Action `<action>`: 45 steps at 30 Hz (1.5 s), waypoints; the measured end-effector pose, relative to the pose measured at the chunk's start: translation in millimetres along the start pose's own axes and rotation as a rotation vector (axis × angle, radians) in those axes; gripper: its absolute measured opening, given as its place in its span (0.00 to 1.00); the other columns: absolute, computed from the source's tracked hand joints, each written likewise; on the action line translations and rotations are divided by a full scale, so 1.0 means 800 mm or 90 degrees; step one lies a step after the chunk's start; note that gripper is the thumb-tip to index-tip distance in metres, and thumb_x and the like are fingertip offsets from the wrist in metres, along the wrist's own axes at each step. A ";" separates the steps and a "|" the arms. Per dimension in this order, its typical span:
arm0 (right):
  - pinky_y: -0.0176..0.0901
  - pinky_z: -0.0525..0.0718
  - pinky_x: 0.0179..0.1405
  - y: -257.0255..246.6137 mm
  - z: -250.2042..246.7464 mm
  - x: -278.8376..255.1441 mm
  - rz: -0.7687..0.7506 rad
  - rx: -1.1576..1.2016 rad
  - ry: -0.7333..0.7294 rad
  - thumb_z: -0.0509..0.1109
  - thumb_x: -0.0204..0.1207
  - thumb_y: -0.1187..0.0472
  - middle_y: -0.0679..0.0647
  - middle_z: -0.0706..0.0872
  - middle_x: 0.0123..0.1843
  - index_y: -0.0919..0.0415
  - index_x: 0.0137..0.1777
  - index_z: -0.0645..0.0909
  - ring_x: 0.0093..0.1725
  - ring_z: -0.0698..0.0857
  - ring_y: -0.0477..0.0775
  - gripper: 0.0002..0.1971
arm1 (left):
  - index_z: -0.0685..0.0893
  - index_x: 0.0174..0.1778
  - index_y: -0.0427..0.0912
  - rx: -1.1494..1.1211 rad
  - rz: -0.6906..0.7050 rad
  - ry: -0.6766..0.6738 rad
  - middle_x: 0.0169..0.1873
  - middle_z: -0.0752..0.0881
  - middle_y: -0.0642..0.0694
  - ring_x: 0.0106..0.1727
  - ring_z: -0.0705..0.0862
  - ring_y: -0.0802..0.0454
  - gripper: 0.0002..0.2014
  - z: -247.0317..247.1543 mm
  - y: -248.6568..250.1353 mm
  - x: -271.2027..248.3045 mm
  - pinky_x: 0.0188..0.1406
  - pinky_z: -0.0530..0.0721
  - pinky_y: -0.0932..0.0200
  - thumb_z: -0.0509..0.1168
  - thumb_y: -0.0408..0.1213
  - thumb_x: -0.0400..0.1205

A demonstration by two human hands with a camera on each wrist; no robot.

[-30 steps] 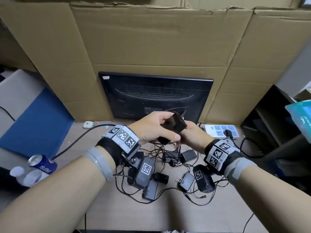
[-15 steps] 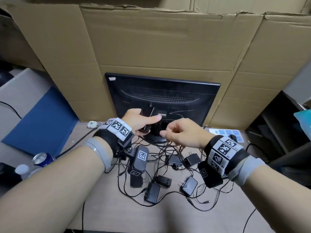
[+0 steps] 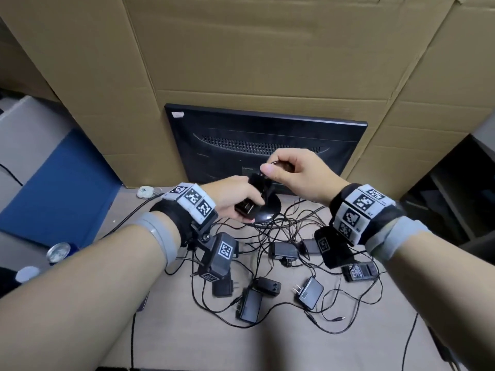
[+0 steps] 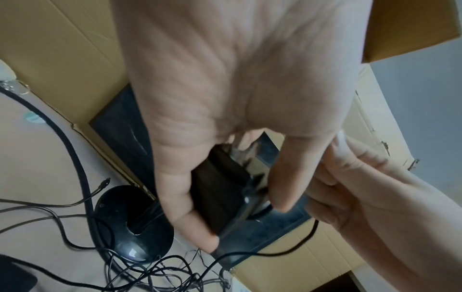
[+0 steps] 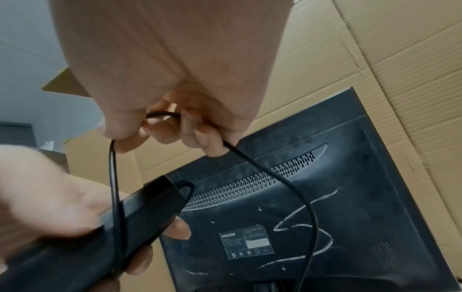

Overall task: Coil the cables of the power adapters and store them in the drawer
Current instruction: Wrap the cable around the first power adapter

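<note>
My left hand [image 3: 235, 195] grips a black power adapter [image 3: 258, 188] above the desk, in front of the monitor's foot. The left wrist view shows the adapter [image 4: 220, 195] between thumb and fingers. My right hand [image 3: 292, 172] pinches this adapter's thin black cable [image 5: 275, 177] just above it; the cable [image 5: 115, 177] runs down over the adapter body [image 5: 140, 213]. Several more black adapters [image 3: 309, 291] lie on the desk below my hands in a tangle of loose cables [image 3: 278, 226]. No drawer is in view.
A black monitor [image 3: 265, 145] stands back-side toward me against cardboard sheets [image 3: 267, 54]. A drink can [image 3: 57, 252] and a bottle cap [image 3: 26, 273] sit at the left edge. A blue panel [image 3: 56, 183] is at left, a dark shelf unit [image 3: 450, 188] at right.
My right hand has risen above the adapter with the cable in its pinch. The left hand still holds the adapter, now lower and tilted. The head view has tipped down toward the desk.
</note>
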State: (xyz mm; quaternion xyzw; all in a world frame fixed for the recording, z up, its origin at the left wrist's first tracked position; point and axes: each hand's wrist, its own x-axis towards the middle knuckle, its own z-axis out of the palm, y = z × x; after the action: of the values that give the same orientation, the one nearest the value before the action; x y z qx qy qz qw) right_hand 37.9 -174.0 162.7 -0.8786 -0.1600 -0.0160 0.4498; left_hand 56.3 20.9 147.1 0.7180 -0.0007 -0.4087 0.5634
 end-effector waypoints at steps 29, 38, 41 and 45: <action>0.41 0.83 0.39 0.210 0.125 -0.262 0.020 0.086 0.068 0.82 0.70 0.49 0.49 0.91 0.35 0.57 0.38 0.88 0.35 0.84 0.46 0.12 | 0.69 0.80 0.53 0.184 0.318 -0.064 0.67 0.88 0.36 0.54 0.94 0.42 0.42 0.176 -0.299 0.034 0.56 0.93 0.47 0.84 0.33 0.74; 0.45 0.79 0.34 0.220 0.149 -0.324 0.079 0.104 0.044 0.75 0.80 0.62 0.58 0.88 0.36 0.65 0.43 0.89 0.34 0.80 0.56 0.07 | 0.85 0.71 0.34 0.052 0.407 -0.069 0.50 0.91 0.38 0.41 0.90 0.53 0.19 0.208 -0.307 -0.013 0.45 0.90 0.58 0.73 0.23 0.83; 0.42 0.84 0.37 0.203 0.166 -0.331 0.086 0.094 0.014 0.68 0.88 0.60 0.57 0.91 0.40 0.56 0.42 0.89 0.34 0.83 0.51 0.13 | 0.89 0.65 0.34 -0.045 0.422 0.052 0.51 0.91 0.40 0.45 0.91 0.49 0.14 0.203 -0.311 -0.010 0.49 0.91 0.56 0.75 0.29 0.84; 0.40 0.87 0.36 0.183 0.183 -0.329 0.082 -0.044 -0.055 0.72 0.86 0.54 0.54 0.93 0.35 0.63 0.46 0.90 0.33 0.88 0.46 0.13 | 0.89 0.59 0.39 -0.099 0.420 0.228 0.53 0.90 0.39 0.45 0.92 0.46 0.13 0.189 -0.322 0.001 0.49 0.94 0.51 0.80 0.34 0.80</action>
State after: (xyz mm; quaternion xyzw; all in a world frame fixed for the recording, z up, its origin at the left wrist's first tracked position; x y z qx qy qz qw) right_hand -185.2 -207.5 -84.6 -0.9018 -0.1217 0.0451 0.4122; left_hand -150.6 -8.0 -66.3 0.6941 -0.1021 -0.0727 0.7089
